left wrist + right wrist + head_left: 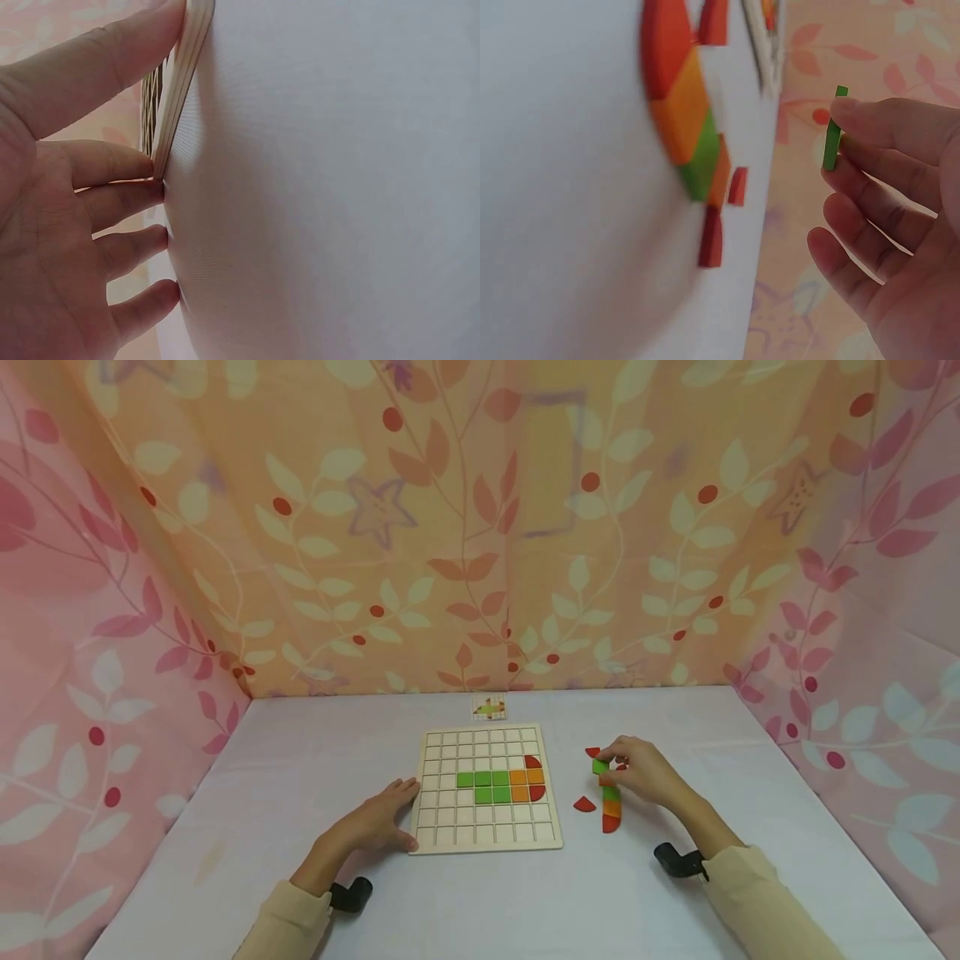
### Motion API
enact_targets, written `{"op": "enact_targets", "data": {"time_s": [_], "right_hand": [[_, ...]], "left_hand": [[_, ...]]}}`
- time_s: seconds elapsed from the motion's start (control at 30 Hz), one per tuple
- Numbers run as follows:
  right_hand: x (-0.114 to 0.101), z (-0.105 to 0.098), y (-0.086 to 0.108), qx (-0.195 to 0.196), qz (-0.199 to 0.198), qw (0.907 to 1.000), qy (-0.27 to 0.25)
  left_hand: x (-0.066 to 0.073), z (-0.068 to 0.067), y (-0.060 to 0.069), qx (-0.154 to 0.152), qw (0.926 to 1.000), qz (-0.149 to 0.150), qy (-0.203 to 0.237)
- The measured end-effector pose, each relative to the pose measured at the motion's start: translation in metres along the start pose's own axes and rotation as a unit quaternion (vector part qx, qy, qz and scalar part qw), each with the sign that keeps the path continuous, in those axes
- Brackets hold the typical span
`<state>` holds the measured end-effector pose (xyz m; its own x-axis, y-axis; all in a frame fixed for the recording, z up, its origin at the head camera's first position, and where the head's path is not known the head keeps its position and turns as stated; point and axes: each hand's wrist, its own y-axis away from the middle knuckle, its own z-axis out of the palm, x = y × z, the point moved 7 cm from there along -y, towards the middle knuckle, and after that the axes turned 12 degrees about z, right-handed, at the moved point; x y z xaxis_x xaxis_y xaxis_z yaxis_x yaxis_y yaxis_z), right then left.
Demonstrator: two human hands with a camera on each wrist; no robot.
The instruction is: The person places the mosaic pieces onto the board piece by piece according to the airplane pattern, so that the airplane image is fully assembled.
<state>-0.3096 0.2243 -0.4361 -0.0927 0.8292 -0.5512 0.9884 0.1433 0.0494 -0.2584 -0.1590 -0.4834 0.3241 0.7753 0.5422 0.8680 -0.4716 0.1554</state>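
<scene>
My right hand [647, 772] pinches a green square tile [831, 142] between thumb and fingertips, held off the table to the right of the wooden grid board [487, 851]. Beneath and around this hand lie loose red, orange and green tiles, partly hidden by it in the head view. On the board, green squares [483, 779], orange squares [519, 793] and red rounded pieces [532, 762] fill some cells towards the right. With its fingers spread, my left hand [375, 820] touches the board's left edge, thumb by the near corner.
A small pattern card [489, 707] lies behind the board. One red quarter-round tile [585, 805] sits apart, between the board and a touching row that ends in a red tile [611, 823]. Patterned curtains [480, 568] enclose the white table [487, 910] at the back and sides.
</scene>
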Motion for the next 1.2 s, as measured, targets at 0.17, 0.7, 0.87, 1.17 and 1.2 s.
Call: {"op": "enact_targets", "data": {"time_s": [0.17,0.7,0.87,1.17,1.2], "right_hand": [[-0.015,0.005,-0.003,0.001,-0.022,0.9996,-0.019],[-0.055,0.028,-0.016,-0.017,-0.042,0.9981,-0.041],[-0.066,0.033,-0.016,-0.02,-0.057,0.9973,-0.043],[-0.097,0.045,-0.03,-0.03,-0.093,0.995,-0.021],[-0.1,0.047,-0.031,-0.033,-0.098,0.9945,-0.018]], "left_hand": [[-0.001,0.001,-0.001,0.003,1.0,0.004,0.0],[0.002,-0.003,0.0,0.01,0.9998,0.01,0.011],[0.004,-0.001,0.001,0.012,0.9998,0.014,0.006],[0.003,-0.002,0.002,0.014,0.9998,0.012,0.012],[0.003,-0.002,0.002,0.014,0.9998,0.011,0.014]]}}
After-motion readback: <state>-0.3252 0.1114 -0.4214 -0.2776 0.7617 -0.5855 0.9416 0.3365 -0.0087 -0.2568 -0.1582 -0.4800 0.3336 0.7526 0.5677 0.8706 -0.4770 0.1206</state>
